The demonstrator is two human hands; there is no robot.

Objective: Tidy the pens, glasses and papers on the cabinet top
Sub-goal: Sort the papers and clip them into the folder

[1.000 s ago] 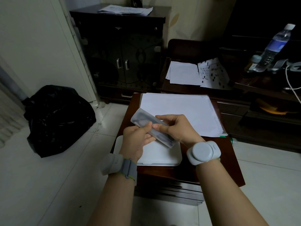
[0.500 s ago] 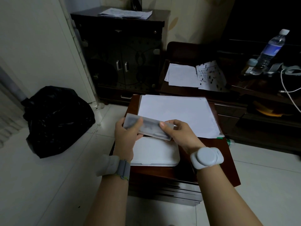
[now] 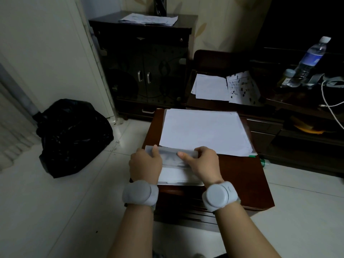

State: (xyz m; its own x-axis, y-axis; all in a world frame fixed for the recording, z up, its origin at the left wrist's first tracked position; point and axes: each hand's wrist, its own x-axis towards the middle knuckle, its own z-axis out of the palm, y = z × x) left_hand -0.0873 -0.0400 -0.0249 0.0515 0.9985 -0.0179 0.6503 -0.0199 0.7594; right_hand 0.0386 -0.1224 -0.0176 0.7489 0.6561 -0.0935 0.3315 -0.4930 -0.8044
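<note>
Both my left hand [image 3: 146, 163] and right hand [image 3: 200, 162] grip the case [image 3: 170, 155] ends; light, rigid, probably slippery plastic.

Both my forearms reach forward, bare, each with a grey band at the wrist. My left hand [image 3: 145, 164] curls round the left end of a translucent case [image 3: 171, 155], thumb on top. My right hand [image 3: 202, 163] grips the right end, its thumb stretched leftward along the case's upper face.
</note>
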